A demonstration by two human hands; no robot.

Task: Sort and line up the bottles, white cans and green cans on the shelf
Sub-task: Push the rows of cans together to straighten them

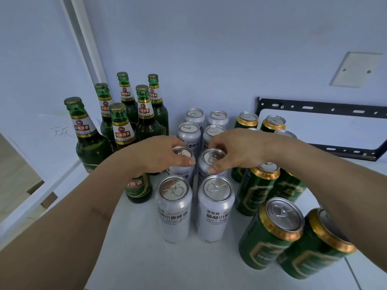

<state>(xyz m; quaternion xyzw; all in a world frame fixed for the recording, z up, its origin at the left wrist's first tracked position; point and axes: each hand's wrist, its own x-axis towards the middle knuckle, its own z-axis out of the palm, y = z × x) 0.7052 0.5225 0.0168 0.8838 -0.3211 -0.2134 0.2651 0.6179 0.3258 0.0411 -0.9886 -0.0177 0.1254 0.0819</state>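
Both hands are down on the third row of white cans. The left hand (161, 154) has its grip curled over the rim of the left white can (181, 162), thumb on the near edge. The right hand (236, 150) pinches the top of the right white can (212, 162), fingertips on the rim. Two more white cans stand just in front of the grips, four more behind them, all in two columns on the white shelf (129, 254). The green bottles (123, 122) cluster to the left of the left grip, one partly hidden under that forearm. The green cans (270, 231) sit to the right of the right grip, under and past that arm. A black metal bracket (320, 107) leans on the wall behind.
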